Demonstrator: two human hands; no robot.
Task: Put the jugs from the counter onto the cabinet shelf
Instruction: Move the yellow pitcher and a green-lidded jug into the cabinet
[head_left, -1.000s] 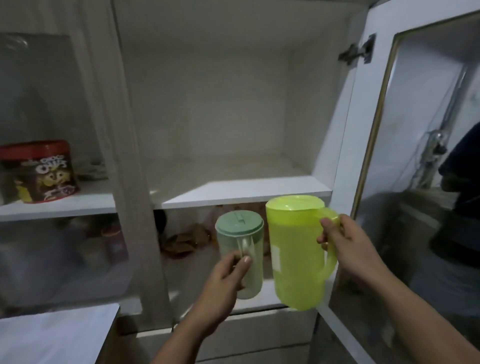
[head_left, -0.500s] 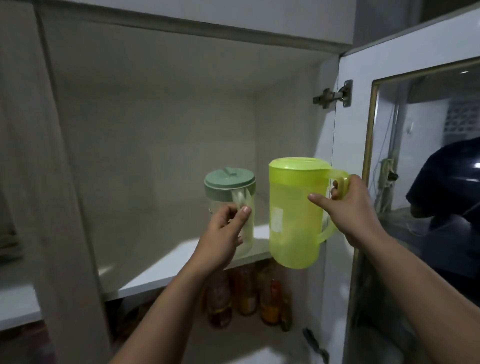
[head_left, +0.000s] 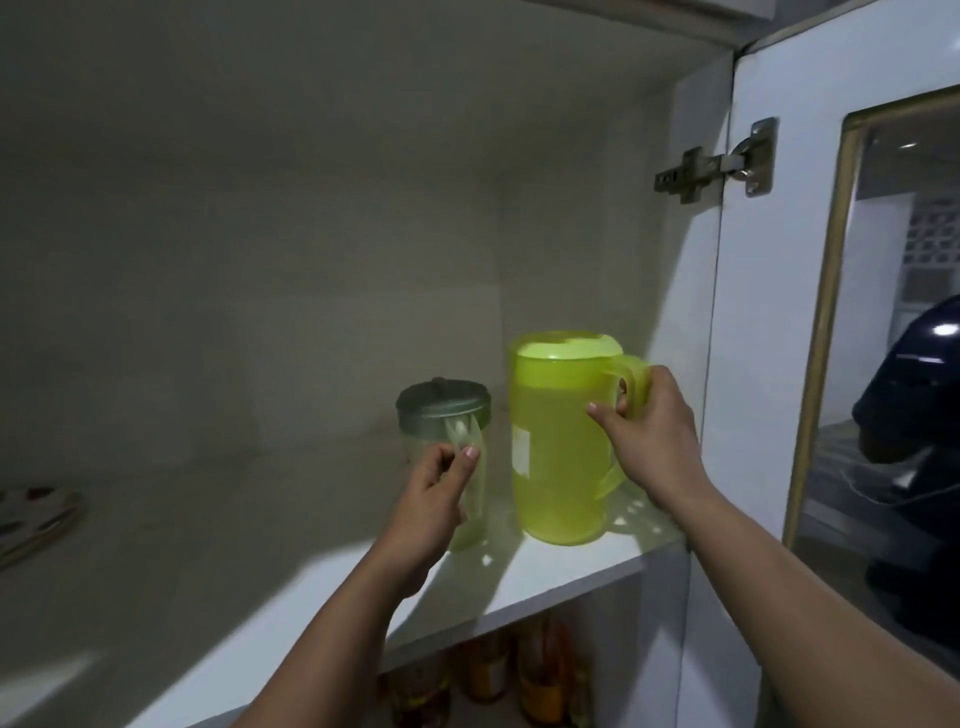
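A tall lime-green jug (head_left: 558, 441) with a lid stands on the white cabinet shelf (head_left: 561, 566) near the right wall. My right hand (head_left: 654, 441) grips its handle. To its left a smaller clear jug with a grey-green lid (head_left: 441, 410) rests on the same shelf. My left hand (head_left: 441, 493) holds that jug's handle and hides its lower part.
The cabinet door (head_left: 789, 312) with a glass pane stands open at the right, hung on a metal hinge (head_left: 717, 161). Bottles (head_left: 498, 670) sit on the shelf below. A patterned plate (head_left: 31, 514) lies at the far left. A person in dark clothing (head_left: 919, 441) shows through the glass.
Both hands have carried the jugs up and forward from in front of the cabinet onto the upper shelf, where both now rest. The view has tilted upward.
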